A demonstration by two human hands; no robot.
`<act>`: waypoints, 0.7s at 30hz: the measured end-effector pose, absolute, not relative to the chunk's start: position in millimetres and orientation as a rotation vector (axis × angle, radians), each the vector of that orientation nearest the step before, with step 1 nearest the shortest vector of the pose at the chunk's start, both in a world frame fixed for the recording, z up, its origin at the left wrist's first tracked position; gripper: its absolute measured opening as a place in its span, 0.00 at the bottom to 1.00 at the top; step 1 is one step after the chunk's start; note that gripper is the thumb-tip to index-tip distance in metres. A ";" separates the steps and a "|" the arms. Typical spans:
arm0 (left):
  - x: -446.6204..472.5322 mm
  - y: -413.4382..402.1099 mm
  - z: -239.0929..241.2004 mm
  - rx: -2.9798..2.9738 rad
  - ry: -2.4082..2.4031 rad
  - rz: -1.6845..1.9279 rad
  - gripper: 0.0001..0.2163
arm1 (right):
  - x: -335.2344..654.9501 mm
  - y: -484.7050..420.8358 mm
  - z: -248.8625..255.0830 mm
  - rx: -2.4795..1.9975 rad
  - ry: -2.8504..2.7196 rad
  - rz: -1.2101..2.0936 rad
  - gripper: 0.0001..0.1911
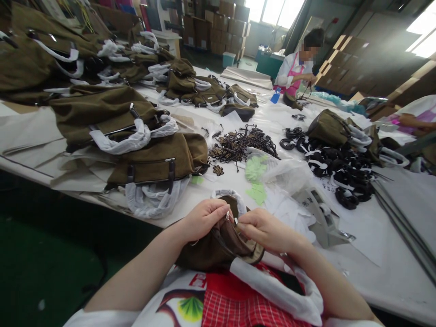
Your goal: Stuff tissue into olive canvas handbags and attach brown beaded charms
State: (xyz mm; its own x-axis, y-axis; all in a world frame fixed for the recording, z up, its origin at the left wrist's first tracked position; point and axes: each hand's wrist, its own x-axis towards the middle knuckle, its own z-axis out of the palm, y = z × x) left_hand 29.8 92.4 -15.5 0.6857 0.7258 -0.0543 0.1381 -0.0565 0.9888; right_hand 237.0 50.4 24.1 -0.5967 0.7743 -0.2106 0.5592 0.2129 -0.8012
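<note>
Close to my body I hold a brown canvas bag [214,250] over the table's near edge. My left hand [203,219] is closed, pinching the bag's small metal zipper pull at its top. My right hand [264,229] is closed too, fingers gripping the bag's opening beside the zipper. A white paper-wrapped strap [272,284] of the bag hangs down over my lap.
Many olive-brown bags [160,159] with white-wrapped handles lie piled at the left and back of the white table [384,254]. Dark tags [238,145], green tags [255,181], black straps [340,168] and white paper lie in the middle. One person [299,63] works at the far end, another's arm [413,119] at the right.
</note>
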 end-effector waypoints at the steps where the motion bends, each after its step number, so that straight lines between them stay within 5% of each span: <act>1: 29.8 92.3 -14.9 1.587 0.723 0.555 0.24 | 237.1 51.1 24.1 -1.252 -2.295 1.295 0.16; 21: 28.1 90.5 -9.6 1.770 0.724 0.633 0.20 | 234.1 60.1 25.0 -1.229 -1.955 1.732 0.13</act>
